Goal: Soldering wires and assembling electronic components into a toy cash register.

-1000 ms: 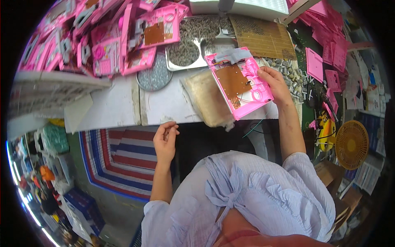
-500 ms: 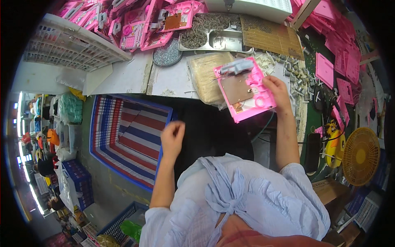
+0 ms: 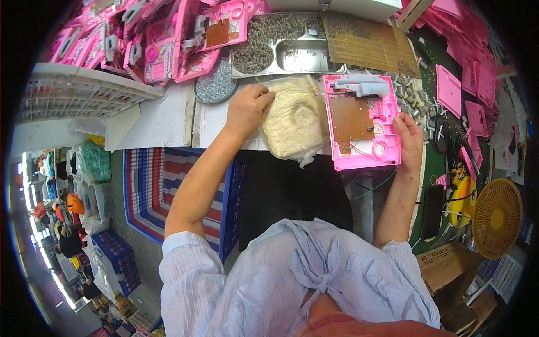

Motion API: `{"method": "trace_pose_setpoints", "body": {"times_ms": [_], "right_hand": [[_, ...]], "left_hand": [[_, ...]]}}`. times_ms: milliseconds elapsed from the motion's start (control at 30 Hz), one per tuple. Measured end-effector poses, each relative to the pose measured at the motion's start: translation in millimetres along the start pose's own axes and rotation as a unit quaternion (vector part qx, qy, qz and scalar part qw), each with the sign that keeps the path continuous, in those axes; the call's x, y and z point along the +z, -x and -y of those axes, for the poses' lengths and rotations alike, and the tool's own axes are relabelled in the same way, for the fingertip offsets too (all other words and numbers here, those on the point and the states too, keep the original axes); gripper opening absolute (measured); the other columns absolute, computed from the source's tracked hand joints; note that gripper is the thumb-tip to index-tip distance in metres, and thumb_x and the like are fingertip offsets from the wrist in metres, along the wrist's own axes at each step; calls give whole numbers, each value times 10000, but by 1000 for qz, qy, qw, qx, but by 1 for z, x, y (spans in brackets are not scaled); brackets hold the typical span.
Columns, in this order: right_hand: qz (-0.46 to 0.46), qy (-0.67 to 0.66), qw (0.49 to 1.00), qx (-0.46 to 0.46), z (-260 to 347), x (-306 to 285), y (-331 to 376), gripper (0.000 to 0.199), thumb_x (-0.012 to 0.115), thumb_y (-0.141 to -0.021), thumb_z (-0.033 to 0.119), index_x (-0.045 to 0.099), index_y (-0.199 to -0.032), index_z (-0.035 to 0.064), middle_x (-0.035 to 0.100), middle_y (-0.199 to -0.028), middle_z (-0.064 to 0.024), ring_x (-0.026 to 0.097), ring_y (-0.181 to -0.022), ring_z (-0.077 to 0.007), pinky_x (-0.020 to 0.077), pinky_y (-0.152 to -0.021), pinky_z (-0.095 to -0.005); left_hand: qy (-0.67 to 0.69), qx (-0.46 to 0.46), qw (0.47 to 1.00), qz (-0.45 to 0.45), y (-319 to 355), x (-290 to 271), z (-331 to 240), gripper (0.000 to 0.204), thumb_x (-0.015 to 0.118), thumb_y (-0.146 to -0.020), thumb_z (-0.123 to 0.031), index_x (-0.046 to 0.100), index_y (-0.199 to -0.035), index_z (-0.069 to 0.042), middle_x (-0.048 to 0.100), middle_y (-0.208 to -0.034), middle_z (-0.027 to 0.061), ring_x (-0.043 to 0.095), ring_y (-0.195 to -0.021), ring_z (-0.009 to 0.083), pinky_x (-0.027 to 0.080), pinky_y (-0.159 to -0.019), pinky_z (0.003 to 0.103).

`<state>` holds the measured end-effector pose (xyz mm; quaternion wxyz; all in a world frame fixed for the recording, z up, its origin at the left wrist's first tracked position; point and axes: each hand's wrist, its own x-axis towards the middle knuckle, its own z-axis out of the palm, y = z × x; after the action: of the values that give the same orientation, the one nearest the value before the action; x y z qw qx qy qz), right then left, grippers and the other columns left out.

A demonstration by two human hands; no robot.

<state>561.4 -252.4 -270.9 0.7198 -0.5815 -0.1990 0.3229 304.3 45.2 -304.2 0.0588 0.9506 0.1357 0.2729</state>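
- my right hand (image 3: 411, 137) has the pink case (image 3: 394, 154) by its right edge, thumb on top; i can't tell how the fingers underneath sit.
- the case lies face-up, right of the pale bag (image 3: 292, 123), near the front edge of the table (image 3: 206, 121), its brown board (image 3: 351, 119) showing.
- my left hand (image 3: 245, 112) is at the bag's upper left, fingertips drawn close together; whether they pinch anything, i can't tell.
- i'd call this steadying the case; the next move calls for keeping that grip firm.
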Motion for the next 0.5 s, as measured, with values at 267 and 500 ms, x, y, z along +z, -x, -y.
{"method": "trace_pose_setpoints", "body": {"times_ms": [267,500], "right_hand": [[-19,2,1000,13,12,2,-14,184,690,-983,142,692,-1092,-6,703,-966,-12,628,-843,-61,493,-775,-215],[-2,28,1000,12,13,-8,0,175,680,-985,133,697,-1089,-6,708,-961,-12,630,-850,-64,495,-776,-216]], "left_hand": [[-56,43,986,149,-12,-12,8,87,697,-843,-130,669,-901,-71,640,-917,80,667,-839,279,540,-715,401],[-56,-65,994,65,-8,-39,36,123,684,-870,-169,649,-928,-67,643,-920,116,669,-864,320,519,-748,450]]}}
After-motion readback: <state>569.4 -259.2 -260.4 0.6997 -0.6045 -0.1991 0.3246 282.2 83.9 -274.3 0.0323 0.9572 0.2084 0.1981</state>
